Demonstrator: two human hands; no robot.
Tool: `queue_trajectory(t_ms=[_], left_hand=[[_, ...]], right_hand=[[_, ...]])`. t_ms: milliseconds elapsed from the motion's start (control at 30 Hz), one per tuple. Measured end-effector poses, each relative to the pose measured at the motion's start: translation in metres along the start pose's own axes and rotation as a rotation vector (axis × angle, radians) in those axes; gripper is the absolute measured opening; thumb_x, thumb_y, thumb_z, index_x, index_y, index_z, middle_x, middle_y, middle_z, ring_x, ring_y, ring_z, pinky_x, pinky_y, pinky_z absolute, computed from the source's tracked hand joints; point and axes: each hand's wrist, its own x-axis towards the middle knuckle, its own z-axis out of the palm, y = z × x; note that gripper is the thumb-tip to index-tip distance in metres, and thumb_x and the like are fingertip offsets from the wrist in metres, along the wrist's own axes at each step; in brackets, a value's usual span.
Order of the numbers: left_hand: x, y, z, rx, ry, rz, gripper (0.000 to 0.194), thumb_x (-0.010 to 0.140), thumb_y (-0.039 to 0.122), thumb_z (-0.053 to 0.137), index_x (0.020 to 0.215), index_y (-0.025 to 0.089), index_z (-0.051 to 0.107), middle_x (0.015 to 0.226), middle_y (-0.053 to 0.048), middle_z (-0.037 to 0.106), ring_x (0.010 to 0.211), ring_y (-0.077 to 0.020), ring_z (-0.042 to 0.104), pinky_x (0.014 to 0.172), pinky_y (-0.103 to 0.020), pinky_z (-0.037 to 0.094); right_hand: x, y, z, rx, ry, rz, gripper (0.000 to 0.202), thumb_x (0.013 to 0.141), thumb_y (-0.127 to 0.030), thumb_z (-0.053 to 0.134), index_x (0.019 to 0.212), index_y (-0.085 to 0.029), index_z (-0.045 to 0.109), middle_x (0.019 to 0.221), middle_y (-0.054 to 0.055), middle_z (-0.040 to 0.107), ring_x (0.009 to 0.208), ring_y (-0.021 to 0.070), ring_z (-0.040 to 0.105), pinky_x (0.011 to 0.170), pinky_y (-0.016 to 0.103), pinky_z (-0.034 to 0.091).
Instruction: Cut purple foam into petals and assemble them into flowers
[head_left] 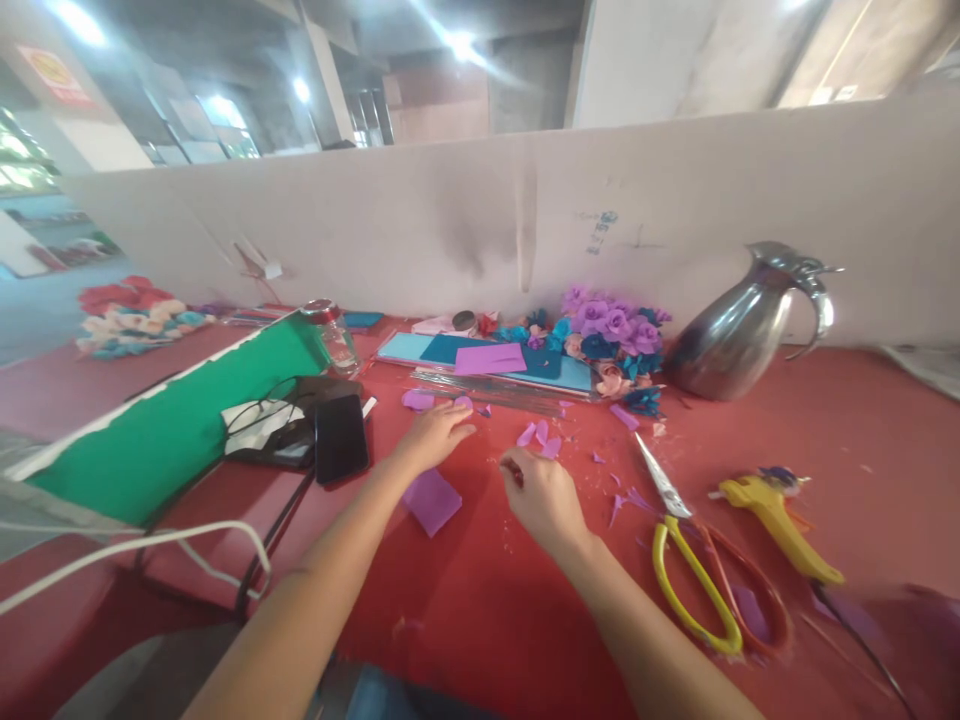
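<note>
My left hand (437, 434) reaches forward over the red table, fingers stretched out. Its fingertips are at a small purple petal (463, 402); whether they press on it I cannot tell. Another purple piece (418, 400) lies just left of it, and a purple paper square (433, 502) lies flat below the wrist. My right hand (546, 495) is closed, with thumb and fingers curled together; anything inside them is hidden. Beyond its knuckles lie several cut purple petals (551, 446). To its right rest large scissors (675, 510) with yellow and orange handles, blades apart.
A yellow glue gun (784, 525) lies at right, near a steel jug (739, 325). Paper flowers (611, 325) and stacked paper sheets (491, 359) stand at the back. Left are a phone (341, 438), a lidded glass jar (334, 340), a green panel (180, 430) and a white cable (150, 537).
</note>
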Motion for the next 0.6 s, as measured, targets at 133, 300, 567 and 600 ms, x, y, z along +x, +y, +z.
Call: queue_trajectory(t_ms=[133,300,567,600], left_hand=[[-0.023,-0.007,-0.026,0.024,0.14,-0.23,0.033,0.085,0.022,0.052,0.115,0.022,0.066,0.12,-0.006,0.067,0.112,-0.021,0.06,0.097,-0.033,0.042],[-0.069,-0.014,-0.031,0.117,0.115,-0.476,0.025,0.082,0.031,0.056,0.098,0.02,0.071,0.104,-0.009,0.071,0.092,-0.0215,0.066,0.082,-0.028,0.046],[-0.084,0.021,-0.005,0.09,0.02,-0.457,0.008,0.082,0.024,0.058,0.081,0.019,0.064,0.087,-0.008,0.068,0.084,-0.0207,0.062,0.077,-0.029,0.044],[-0.078,0.03,-0.002,0.048,0.01,-0.464,0.008,0.082,0.024,0.057,0.081,0.019,0.062,0.085,-0.007,0.068,0.082,-0.0207,0.062,0.074,-0.029,0.043]], right_hand=[[-0.001,0.0,0.0,-0.026,0.01,-0.016,0.02,0.086,-0.019,0.048,0.094,-0.022,0.066,0.09,0.005,0.071,0.081,0.019,0.065,0.066,0.024,0.042],[-0.001,0.004,0.002,-0.049,0.058,-0.108,0.021,0.084,-0.016,0.049,0.09,-0.019,0.069,0.089,0.007,0.072,0.092,0.022,0.06,0.082,0.03,0.042],[-0.007,-0.002,0.012,-0.005,-0.056,-0.193,0.019,0.082,-0.021,0.056,0.093,-0.019,0.072,0.093,0.006,0.073,0.095,0.0219,0.061,0.093,0.034,0.039],[-0.006,0.0,0.009,-0.002,-0.073,-0.19,0.019,0.083,-0.024,0.057,0.094,-0.02,0.072,0.095,0.006,0.073,0.095,0.0215,0.062,0.093,0.033,0.039]])
